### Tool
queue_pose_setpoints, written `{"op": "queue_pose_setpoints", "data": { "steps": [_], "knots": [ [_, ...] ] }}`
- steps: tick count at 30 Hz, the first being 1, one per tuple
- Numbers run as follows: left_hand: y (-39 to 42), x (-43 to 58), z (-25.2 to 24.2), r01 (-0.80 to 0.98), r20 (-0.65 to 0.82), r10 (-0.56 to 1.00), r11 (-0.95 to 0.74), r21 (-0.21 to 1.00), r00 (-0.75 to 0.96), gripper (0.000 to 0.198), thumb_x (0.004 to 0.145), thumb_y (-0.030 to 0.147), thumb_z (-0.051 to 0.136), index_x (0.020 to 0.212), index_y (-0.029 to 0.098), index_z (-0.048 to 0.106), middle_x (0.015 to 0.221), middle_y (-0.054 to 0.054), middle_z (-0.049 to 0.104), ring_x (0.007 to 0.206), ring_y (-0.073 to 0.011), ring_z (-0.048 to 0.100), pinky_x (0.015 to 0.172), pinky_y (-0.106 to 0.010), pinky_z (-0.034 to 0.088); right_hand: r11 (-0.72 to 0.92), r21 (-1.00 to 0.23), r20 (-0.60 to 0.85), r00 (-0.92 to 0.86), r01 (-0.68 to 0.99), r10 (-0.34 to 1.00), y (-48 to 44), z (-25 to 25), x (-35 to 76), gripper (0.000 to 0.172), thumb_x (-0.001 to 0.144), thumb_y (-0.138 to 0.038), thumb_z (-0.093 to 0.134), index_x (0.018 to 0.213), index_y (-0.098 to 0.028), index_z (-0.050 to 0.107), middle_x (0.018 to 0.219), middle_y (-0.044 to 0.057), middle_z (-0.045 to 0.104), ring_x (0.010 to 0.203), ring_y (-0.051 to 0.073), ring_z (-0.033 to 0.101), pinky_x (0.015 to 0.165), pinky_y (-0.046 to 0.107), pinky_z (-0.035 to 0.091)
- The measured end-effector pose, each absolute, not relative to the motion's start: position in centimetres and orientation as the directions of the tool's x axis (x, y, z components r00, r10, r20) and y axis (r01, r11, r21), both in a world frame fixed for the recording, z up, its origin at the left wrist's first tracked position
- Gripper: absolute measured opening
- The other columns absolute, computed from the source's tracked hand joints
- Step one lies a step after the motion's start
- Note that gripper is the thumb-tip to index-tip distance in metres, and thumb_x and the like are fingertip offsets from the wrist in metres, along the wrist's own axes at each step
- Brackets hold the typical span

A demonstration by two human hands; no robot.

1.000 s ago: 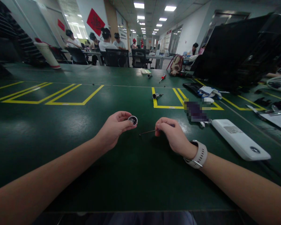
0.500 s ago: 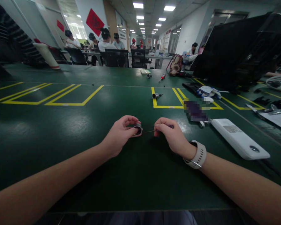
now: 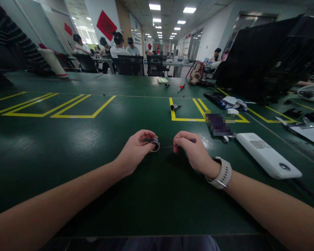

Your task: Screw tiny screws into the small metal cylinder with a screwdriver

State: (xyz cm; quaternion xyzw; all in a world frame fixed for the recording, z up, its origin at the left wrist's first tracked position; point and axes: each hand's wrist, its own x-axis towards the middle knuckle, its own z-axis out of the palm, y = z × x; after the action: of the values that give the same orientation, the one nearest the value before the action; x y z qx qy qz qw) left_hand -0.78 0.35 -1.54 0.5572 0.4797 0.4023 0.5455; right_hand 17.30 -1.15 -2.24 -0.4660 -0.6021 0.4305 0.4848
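Between the thumb and fingers of my left hand [image 3: 136,150] is a small grey metal ring [image 3: 155,141], its round opening tilted toward me. My right hand [image 3: 190,148] is closed round a thin screwdriver [image 3: 169,147]; a bit of its dark handle shows above the fingers. The slim shaft points left at the ring, and a small gap separates its tip from the rim. Both hands are just above the green table, and my fingers cover part of each thing.
Past my hands, a metal part with a thin shaft [image 3: 174,107] lies on yellow tape. Farther off are a red screwdriver [image 3: 181,87] and a small metal piece [image 3: 166,84]. To the right lie a white power bank [image 3: 268,155], gloves [image 3: 233,103] and a clipboard [image 3: 310,130].
The screwdriver tip has drawn back slightly to the right, widening the gap to the ring. The ring has turned a little in my left fingers.
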Motion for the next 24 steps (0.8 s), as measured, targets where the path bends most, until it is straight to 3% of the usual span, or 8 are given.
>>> {"op": "queue_pose_setpoints", "data": {
  "steps": [10,16,21,24],
  "knots": [
    [0.6,-0.9,-1.4,0.095,-0.08,0.981,0.064,0.993,0.176,0.023,0.071,0.012,0.063,0.092,0.017,0.056,0.1,-0.006,0.064,0.091,-0.0196,0.065,0.086,-0.039,0.051,0.191,-0.97,0.177,-0.103,0.148,0.979,-1.2,-2.3,17.3,0.015,0.075,-0.021,0.049,0.061,-0.018,0.055,0.056,-0.002,0.054,0.059,0.014,0.052,0.062,0.03,0.039],
    [0.8,-1.2,-1.0,0.045,-0.078,0.986,0.073,0.996,0.146,0.027,0.064,0.014,0.068,0.09,0.015,0.06,0.093,-0.006,0.067,0.091,-0.0205,0.064,0.089,-0.039,0.049,0.203,-0.934,0.173,-0.125,0.293,0.977,-1.6,-1.4,17.3,0.018,0.077,-0.02,0.047,0.061,-0.017,0.055,0.055,-0.002,0.054,0.057,0.014,0.052,0.059,0.029,0.039],
    [1.0,-1.3,-0.6,-0.03,-0.085,0.99,0.088,0.996,0.112,0.03,0.061,0.011,0.07,0.09,0.014,0.063,0.091,-0.005,0.068,0.086,-0.0174,0.064,0.085,-0.033,0.05,0.379,-0.732,0.299,-0.233,0.566,0.925,-2.6,-0.3,17.4,0.02,0.079,-0.016,0.045,0.06,-0.017,0.054,0.057,-0.001,0.054,0.055,0.013,0.05,0.054,0.027,0.035],
    [1.0,-1.2,-0.4,-0.065,-0.101,0.991,0.107,0.992,0.092,0.029,0.063,0.009,0.068,0.092,0.013,0.063,0.089,-0.005,0.069,0.084,-0.016,0.065,0.082,-0.03,0.051,0.532,-0.562,0.429,-0.326,0.634,0.842,-3.0,-0.4,17.0,0.018,0.081,-0.015,0.045,0.065,-0.016,0.054,0.062,0.0,0.055,0.059,0.013,0.05,0.061,0.03,0.037]
  ]
}}
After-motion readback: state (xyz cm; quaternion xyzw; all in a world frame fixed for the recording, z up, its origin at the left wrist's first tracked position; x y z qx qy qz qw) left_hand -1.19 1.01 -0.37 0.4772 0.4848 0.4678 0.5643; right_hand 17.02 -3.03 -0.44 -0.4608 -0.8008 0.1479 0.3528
